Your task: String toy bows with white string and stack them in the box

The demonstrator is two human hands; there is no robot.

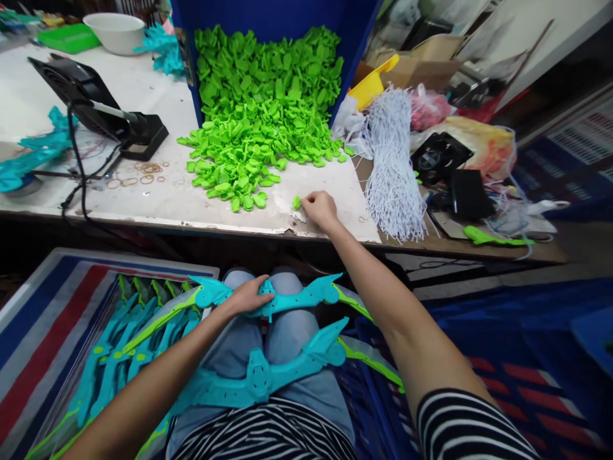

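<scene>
My left hand (250, 296) is closed around a blue plastic toy bow (299, 300) that lies across my knees, gripping it left of its middle. Green limbs extend from both ends of this bow. Closer to my body, a second blue toy bow (287, 378) rests on my lap. Over the table's front edge, my right hand (318, 207) pinches a small green plastic piece (296, 202). Many like it form a large green heap (268, 121), which spills out of a blue bin (272, 16) onto the table.
A black fan (79, 92) and rubber bands (148, 168) are on the left of the table (167, 211). White strings (393, 160), a small fan (440, 156) and bags lie right. Several finished-looking bows (115, 351) stand in a crate beside my left leg.
</scene>
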